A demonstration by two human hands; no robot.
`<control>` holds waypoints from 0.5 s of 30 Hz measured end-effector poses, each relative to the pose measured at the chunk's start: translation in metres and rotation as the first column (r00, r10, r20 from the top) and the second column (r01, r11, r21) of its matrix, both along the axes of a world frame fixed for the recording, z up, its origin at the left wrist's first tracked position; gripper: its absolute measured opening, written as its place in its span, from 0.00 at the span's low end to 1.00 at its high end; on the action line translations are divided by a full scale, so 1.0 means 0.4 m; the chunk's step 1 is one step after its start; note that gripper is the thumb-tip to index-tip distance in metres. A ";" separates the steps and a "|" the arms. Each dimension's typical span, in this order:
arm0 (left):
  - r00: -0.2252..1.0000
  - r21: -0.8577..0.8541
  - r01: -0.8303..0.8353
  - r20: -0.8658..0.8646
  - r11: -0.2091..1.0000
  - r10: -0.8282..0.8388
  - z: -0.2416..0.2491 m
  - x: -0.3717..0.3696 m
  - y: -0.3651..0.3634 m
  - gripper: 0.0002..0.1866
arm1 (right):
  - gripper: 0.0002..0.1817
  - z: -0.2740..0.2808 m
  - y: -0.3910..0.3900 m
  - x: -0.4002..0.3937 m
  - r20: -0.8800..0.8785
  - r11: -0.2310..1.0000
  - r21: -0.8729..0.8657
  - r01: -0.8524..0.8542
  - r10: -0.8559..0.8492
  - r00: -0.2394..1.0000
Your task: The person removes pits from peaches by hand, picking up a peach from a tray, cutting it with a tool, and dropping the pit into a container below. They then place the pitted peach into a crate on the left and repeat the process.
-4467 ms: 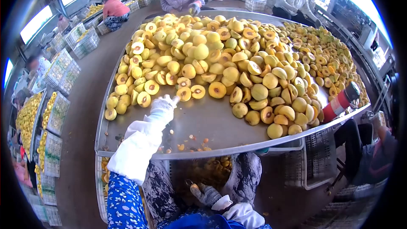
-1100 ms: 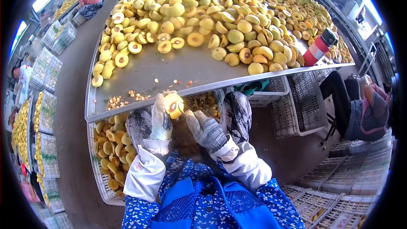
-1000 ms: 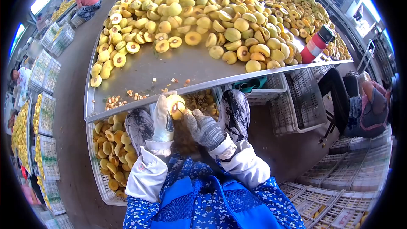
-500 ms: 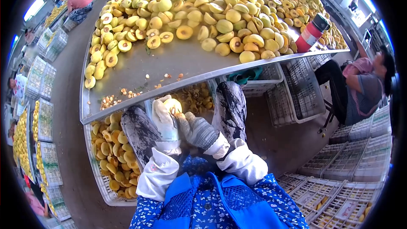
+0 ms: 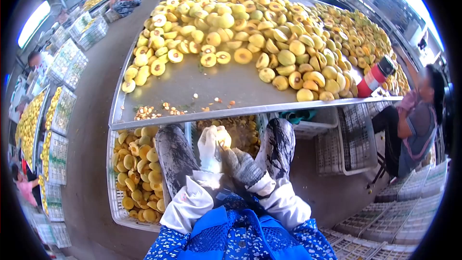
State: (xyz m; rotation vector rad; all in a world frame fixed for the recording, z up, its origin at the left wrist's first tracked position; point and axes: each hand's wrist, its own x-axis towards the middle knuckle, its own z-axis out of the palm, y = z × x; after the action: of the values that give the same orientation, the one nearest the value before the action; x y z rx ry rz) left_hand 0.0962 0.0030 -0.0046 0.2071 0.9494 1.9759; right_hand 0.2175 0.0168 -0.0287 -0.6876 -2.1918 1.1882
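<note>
My left hand (image 5: 209, 150), in a pale glove, is closed around a yellow peach half (image 5: 223, 137) whose cut face shows. Just to its right, my right hand (image 5: 244, 167) in a grey glove has its fingers curled, with the tips touching or very near the fruit. Whatever those fingers may grip is hidden. Both hands are between my knees, in front of the metal table's edge. Beneath and beyond them, a container of small brown-yellow pieces (image 5: 246, 132) is partly visible.
Heaped peach halves (image 5: 288, 50) cover much of the metal table (image 5: 202, 86). Pits and scraps (image 5: 147, 113) lie near its front edge, and a red bottle (image 5: 375, 78) leans at right. A crate of fruit halves (image 5: 113, 183) stands left; a co-worker (image 5: 418, 120) sits right.
My view has tilted up and shifted, so the table appears lower and further right. My hands stay together at the peach half, its cut face now turned more toward my right hand.
</note>
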 end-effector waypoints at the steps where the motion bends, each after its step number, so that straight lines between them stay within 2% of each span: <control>1: 1.000 -0.013 -0.019 -0.023 1.000 0.019 -0.002 0.000 -0.005 0.13 | 0.14 -0.013 -0.009 -0.003 -0.031 0.999 -0.047 0.010 -0.011 0.999; 2: 0.985 -0.079 -0.108 -0.144 0.991 0.096 0.014 0.011 -0.005 0.14 | 0.17 -0.018 -0.018 -0.007 -0.062 0.995 -0.094 0.018 -0.024 0.998; 3: 0.970 -0.044 -0.136 -0.210 0.990 0.124 -0.014 0.011 -0.003 0.16 | 0.15 -0.012 -0.011 0.003 -0.035 0.948 -0.302 -0.103 0.097 0.995; 4: 0.970 -0.011 -0.084 -0.231 0.996 0.079 -0.011 0.013 -0.010 0.17 | 0.21 0.001 -0.003 0.010 -0.007 0.850 -0.497 -0.175 0.198 0.980; 6: 0.940 0.018 -0.018 -0.341 1.000 0.024 -0.011 0.011 -0.013 0.18 | 0.19 0.023 0.009 0.024 -0.010 0.949 -0.191 -0.252 0.255 0.967; 7: 0.866 -0.055 -0.018 -0.500 0.998 -0.012 -0.013 0.004 -0.018 0.19 | 0.18 0.034 0.016 0.031 -0.010 0.964 -0.028 -0.264 0.264 0.965; 8: 0.839 -0.052 0.074 -0.537 0.996 -0.090 0.011 0.000 -0.027 0.18 | 0.16 0.110 0.023 0.042 0.164 0.930 -0.076 -0.359 0.367 0.916; 9: 0.803 -0.057 0.165 -0.571 0.985 -0.167 0.034 -0.003 -0.040 0.18 | 0.15 0.140 0.031 0.054 0.196 0.883 -0.268 -0.385 0.442 0.875; 10: 0.643 -0.042 0.187 -0.750 0.981 -0.155 0.031 -0.010 -0.047 0.17 | 0.15 0.170 0.040 0.067 0.229 0.816 -0.443 -0.371 0.503 0.833; 11: 0.443 -0.035 0.213 -0.887 0.976 -0.128 0.028 -0.019 -0.051 0.16 | 0.15 0.146 0.035 0.073 0.084 0.716 -0.585 -0.380 0.520 0.850; 12: 0.308 0.014 0.259 -0.949 0.966 -0.069 0.029 -0.032 -0.052 0.15 | 0.16 0.123 0.032 0.080 -0.063 0.582 -0.712 -0.392 0.503 0.862; 13: 0.387 -0.070 0.286 -0.904 0.956 -0.183 0.037 -0.023 -0.062 0.16 | 0.18 0.099 0.028 0.086 -0.190 0.430 -0.807 -0.405 0.460 0.868; 14: 0.690 -0.104 0.293 -0.665 0.950 -0.286 0.034 -0.007 -0.065 0.18 | 0.22 0.119 0.015 0.084 -0.310 0.091 -0.925 -0.368 0.376 0.873; 15: 0.886 -0.125 0.310 -0.323 0.943 -0.334 0.043 0.004 -0.063 0.20 | 0.26 0.130 0.007 0.078 -0.387 -0.262 -0.910 -0.321 0.259 0.885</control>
State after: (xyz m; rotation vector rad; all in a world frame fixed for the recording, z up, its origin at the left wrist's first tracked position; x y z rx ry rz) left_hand 0.0977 -0.0221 0.0127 0.6437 1.1200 1.6225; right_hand 0.2487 0.0196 0.0233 -0.5400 -0.7321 3.2495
